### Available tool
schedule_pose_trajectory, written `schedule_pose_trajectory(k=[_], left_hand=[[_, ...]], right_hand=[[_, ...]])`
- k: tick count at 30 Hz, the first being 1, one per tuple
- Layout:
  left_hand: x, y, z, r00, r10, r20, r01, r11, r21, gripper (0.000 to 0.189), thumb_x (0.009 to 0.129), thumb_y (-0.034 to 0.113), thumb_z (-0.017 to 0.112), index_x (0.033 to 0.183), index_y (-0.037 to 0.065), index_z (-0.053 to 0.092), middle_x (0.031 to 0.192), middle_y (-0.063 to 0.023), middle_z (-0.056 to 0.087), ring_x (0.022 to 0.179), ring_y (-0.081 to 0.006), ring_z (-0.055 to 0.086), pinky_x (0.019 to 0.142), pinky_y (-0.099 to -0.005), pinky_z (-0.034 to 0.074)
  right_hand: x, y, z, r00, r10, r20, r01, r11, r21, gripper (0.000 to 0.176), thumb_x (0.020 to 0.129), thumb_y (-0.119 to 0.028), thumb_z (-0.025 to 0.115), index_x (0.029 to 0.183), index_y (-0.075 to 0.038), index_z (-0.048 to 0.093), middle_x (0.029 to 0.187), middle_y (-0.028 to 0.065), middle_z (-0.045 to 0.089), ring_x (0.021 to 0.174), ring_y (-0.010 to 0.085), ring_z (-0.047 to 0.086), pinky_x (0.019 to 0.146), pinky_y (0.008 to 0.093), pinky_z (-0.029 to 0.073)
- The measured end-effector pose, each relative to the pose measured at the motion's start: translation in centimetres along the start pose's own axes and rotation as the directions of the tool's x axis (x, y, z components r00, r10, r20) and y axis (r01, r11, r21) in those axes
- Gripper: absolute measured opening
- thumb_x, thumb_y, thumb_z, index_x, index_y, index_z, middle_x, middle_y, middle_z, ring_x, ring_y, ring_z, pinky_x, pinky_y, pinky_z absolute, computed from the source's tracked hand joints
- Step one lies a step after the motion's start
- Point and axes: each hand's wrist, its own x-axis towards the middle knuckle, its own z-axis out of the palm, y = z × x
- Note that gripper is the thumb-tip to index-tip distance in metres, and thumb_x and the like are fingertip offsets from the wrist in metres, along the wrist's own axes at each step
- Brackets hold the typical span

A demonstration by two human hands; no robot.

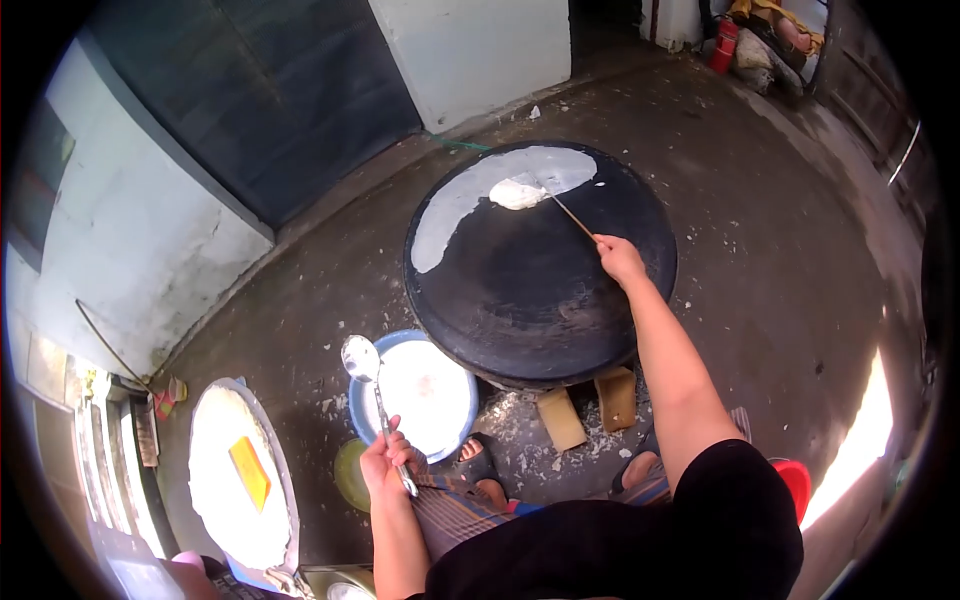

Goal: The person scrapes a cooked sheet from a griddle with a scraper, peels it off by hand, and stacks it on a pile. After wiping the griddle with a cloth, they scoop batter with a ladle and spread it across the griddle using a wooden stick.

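My right hand (620, 262) is closed around the thin handle of a batter spreader (574, 216) above the large round black griddle (530, 290). The spreader's far end meets a white mound of batter (517, 195), and a pale curved band of batter (445, 220) lies along the griddle's far and left side. My left hand (388, 465) grips the metal handle of a ladle (360, 358), whose bowl is coated white. Below the ladle stands a blue basin (355, 408) of white batter.
To the left, a round tray (285, 490) bears a wide white sheet-like layer with an orange-yellow piece (250, 472) on top. A yellow-green container (350, 475) stands beside the basin. Two tan blocks (562, 420) sit below the griddle. A red fire extinguisher (724, 45) stands far right.
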Motion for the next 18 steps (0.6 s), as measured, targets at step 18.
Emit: schedule_pose_trajectory(k=[18], left_hand=[[-0.4, -0.1, 0.8, 1.000, -0.010, -0.022, 0.010, 1.000, 0.012, 0.029, 0.091, 0.016, 0.033, 0.106, -0.004, 0.048, 0.065, -0.0050, 0.043, 0.046, -0.0091, 0.037, 0.037, -0.0202, 0.032]], right_hand=[[-4.4, -5.3, 2.8, 0.998, -0.053, 0.046, 0.059, 0.991, -0.124, 0.026, 0.084, -0.020, 0.053, 0.109, -0.013, 0.060, 0.101, 0.0124, 0.061, 0.095, 0.0239, 0.059, 0.082, 0.0303, 0.043]])
